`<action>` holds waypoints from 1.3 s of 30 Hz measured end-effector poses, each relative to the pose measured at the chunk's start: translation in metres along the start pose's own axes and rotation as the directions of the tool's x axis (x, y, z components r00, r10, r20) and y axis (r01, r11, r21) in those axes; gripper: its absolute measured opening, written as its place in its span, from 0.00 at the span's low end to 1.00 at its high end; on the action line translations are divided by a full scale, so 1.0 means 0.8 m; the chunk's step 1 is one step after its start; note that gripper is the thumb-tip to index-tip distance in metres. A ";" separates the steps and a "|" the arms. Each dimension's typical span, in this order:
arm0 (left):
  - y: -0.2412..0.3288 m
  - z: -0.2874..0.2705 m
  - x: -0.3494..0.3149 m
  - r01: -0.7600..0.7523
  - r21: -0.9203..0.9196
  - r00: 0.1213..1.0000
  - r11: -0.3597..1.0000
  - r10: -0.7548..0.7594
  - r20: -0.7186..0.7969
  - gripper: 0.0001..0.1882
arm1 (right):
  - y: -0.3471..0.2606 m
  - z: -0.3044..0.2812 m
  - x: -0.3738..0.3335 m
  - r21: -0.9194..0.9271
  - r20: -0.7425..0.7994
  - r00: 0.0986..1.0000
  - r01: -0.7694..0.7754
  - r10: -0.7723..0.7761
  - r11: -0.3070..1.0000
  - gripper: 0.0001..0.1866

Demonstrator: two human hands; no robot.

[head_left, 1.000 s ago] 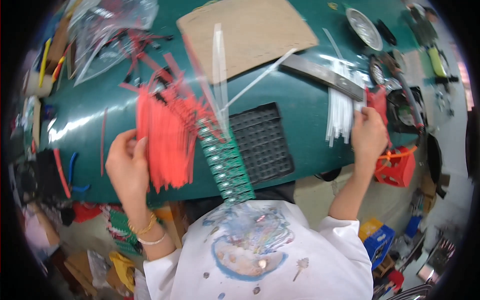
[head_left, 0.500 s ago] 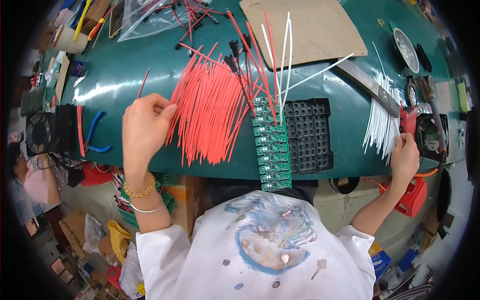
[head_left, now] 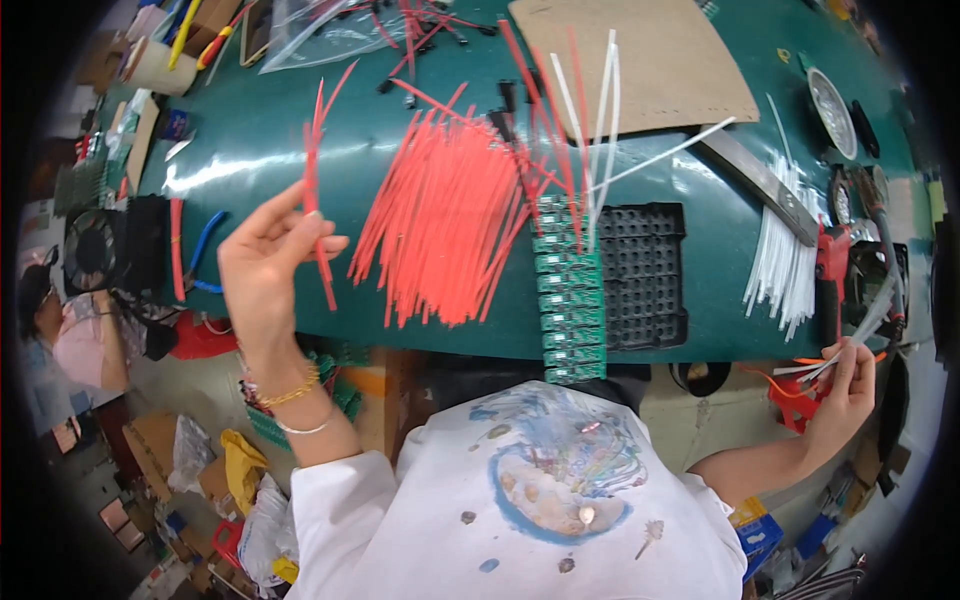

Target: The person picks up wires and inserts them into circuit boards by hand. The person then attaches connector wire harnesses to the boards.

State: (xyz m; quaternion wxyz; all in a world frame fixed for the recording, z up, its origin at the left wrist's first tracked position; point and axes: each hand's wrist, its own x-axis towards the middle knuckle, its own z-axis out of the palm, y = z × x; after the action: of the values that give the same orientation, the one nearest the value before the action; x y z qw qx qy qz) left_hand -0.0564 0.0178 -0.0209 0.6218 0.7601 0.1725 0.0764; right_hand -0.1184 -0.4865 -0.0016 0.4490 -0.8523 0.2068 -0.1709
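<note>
A few red wires [head_left: 316,165] are pinched upright between the thumb and fingers of my left hand [head_left: 268,265], left of a big heap of red wires [head_left: 435,225]. Off the table's right front edge, my right hand [head_left: 845,395] is closed on a small bunch of white wires [head_left: 872,322]. Nearby, more white wires [head_left: 778,280] lie under one end of a metal bar [head_left: 762,188]. Between the heaps, a strip of green circuit boards [head_left: 573,325] has red and white wires standing from its far end; neither hand touches it.
A black pitted tray [head_left: 650,285] lies right of the boards, and a cardboard sheet [head_left: 640,70] behind. Blue-handled pliers [head_left: 207,250] and a fan [head_left: 95,245] are at left. On the right sits a red tool [head_left: 832,265]. Another person [head_left: 85,335] sits far left.
My left hand has moved left, away from the red heap, lifting a few red wires. My right hand has drawn white wires from their pile toward the right and nearer me. The view has shifted slightly.
</note>
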 end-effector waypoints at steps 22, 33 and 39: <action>-0.063 0.030 -0.017 -0.196 -0.020 0.915 0.980 0.176 -0.362 0.07 | -0.019 0.145 -0.022 0.047 0.065 0.970 0.230 -0.233 0.972 0.04; -0.076 0.021 -0.031 -0.257 0.196 0.888 0.946 0.311 -0.340 0.10 | -0.004 0.161 -0.037 0.003 0.033 0.897 0.441 -0.441 0.897 0.03; -0.040 0.040 -0.044 -0.213 0.159 0.883 0.964 0.259 -0.391 0.07 | -0.019 0.158 -0.041 0.145 -0.061 0.969 0.247 -0.241 0.958 0.02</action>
State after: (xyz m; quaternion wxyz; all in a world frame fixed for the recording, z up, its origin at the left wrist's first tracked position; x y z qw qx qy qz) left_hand -0.0840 -0.0188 -0.0554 0.5145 0.7761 0.2087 0.2990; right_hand -0.0834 -0.3740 -0.0606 0.4835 -0.8308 0.0962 -0.2585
